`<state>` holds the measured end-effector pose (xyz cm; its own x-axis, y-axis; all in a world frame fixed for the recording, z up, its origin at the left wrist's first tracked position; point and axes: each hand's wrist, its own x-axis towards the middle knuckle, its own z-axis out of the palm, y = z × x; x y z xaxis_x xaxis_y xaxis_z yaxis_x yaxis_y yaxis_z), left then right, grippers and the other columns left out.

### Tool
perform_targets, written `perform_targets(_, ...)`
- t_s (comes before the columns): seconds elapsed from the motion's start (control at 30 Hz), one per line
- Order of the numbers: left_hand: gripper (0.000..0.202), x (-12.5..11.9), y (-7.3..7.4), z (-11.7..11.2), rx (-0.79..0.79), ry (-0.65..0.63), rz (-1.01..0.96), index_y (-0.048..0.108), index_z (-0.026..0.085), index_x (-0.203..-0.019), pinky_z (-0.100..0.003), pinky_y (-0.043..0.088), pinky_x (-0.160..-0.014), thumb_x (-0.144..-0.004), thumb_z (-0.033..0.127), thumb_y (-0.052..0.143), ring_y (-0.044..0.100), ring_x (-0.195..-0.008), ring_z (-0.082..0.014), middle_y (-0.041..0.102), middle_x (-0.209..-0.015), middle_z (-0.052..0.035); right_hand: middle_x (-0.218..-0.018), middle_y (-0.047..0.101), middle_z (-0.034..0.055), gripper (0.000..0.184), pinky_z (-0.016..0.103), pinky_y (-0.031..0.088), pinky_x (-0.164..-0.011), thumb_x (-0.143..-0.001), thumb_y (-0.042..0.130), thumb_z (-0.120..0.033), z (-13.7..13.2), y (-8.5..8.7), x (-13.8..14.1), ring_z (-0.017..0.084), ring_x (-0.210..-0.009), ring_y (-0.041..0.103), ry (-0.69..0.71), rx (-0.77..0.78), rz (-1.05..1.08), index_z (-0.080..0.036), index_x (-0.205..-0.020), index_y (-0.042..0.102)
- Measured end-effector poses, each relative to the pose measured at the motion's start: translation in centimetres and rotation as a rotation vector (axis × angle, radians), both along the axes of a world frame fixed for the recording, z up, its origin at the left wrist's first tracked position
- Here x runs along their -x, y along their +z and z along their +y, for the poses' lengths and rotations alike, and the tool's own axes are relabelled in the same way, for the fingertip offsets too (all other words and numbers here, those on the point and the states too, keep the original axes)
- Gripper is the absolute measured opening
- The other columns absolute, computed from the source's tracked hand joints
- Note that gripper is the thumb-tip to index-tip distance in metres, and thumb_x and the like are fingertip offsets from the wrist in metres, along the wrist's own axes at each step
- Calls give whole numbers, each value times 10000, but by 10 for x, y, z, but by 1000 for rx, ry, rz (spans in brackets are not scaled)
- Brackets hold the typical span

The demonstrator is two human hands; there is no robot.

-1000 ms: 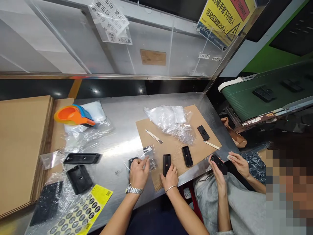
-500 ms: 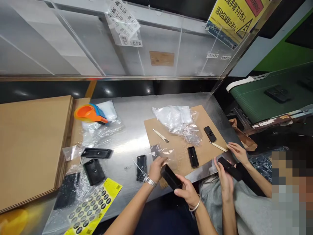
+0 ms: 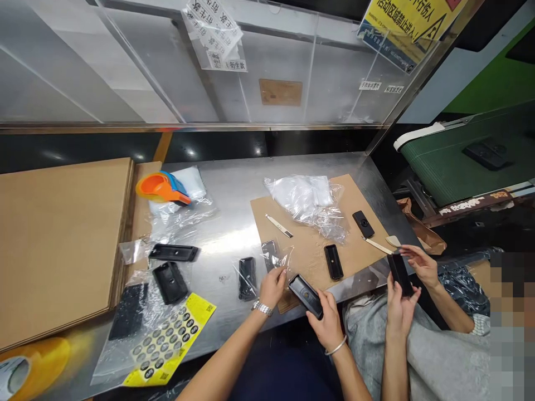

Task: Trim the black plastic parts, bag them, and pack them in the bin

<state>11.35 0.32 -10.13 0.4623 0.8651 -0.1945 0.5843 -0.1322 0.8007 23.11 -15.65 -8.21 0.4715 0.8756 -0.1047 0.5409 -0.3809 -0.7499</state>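
Note:
My right hand (image 3: 328,317) grips a black rectangular plastic part (image 3: 306,294) above the near edge of the steel table (image 3: 234,189), hollow side up. My left hand (image 3: 271,285), a metal watch on its wrist, pinches the edge of a small clear plastic bag (image 3: 276,257) just left of that part. Another bagged black part (image 3: 247,270) lies on the table to the left of my left hand. On the brown cardboard sheet (image 3: 359,192) lie two more black parts (image 3: 333,261) (image 3: 363,223) and a pile of clear bags (image 3: 309,203).
A person seated at my right holds a black part (image 3: 400,274) in both hands. Larger black trays (image 3: 170,281), a yellow sticker sheet (image 3: 167,340), an orange-and-blue tape dispenser (image 3: 161,188) and stacked cardboard (image 3: 58,239) sit to the left. A green conveyor (image 3: 460,161) runs at right.
My right hand lifted a black part off the cardboard and turned it hollow side up. My left hand left the bagged part on the table and took hold of a clear bag.

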Motion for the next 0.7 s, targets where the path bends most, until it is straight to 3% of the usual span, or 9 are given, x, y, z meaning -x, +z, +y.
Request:
perform_targets(0.2,330,3,-1,0,87,28,-21,625,155,-1000,-332,431,-810,-804,286,395,583,-913,-206,649,-1002,-85,-1118,466,107,505,414,382,-939,-721,539,-175,-5,5,0,230,-1075,447,-9,-83,-50,-179,-1207,402)
perform_targets(0.3,343,2,-2,0,129,42,-33,625,150,-1009,-324,441,-772,-794,292,399,597,-853,-205,671,-917,-76,-1120,481,105,499,417,379,-939,-711,543,-166,-5,12,0,232,-1072,458,-31,-99,-3,-186,-1196,427)
perform_targets(0.5,370,4,-6,6,228,-11,-89,643,145,-979,-262,444,-605,-771,358,423,588,-637,-167,662,-675,-28,-1068,554,69,474,369,412,-897,-665,628,-235,-2,19,-1,220,-1006,526,103,-69,474,-207,-1125,520)
perform_targets(0.6,404,3,-7,8,276,-79,-100,651,128,-930,-238,421,-539,-786,398,387,556,-568,-144,632,-618,-15,-1017,598,67,451,360,437,-854,-645,652,-284,-1,8,-1,221,-958,556,-7,-46,615,-182,-1074,559)
perform_targets(0.7,437,2,-8,5,301,-150,-63,649,123,-839,-227,405,-492,-814,407,319,546,-543,-139,610,-593,-12,-938,637,64,436,352,458,-808,-605,676,-315,0,-3,-1,226,-890,583,-179,-13,562,-159,-1005,598)
